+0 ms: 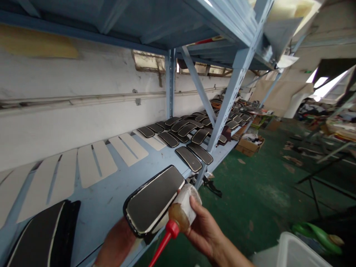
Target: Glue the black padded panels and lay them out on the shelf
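A black padded panel (pixel 155 198) with rounded corners and a pale line along its rim is held up over the shelf's front edge. My left hand (pixel 118 241) is beneath its lower left end, its fingers mostly hidden under the panel. In my right hand (pixel 201 226) is a squeeze bottle (pixel 183 207) of amber liquid with a whitish wrap, its red nozzle pointing down and to the left. The bottle overlaps the panel's right side in view; whether they touch I cannot tell.
A stack of dark panels (pixel 36 237) lies at the lower left on the blue shelf (pixel 111 200). Pale strips (pixel 97 163) line the wall side. More dark panels (pixel 189 158) lie beyond. A blue upright (pixel 226 107), carton (pixel 249 146) and white bin (pixel 297 252) are to the right.
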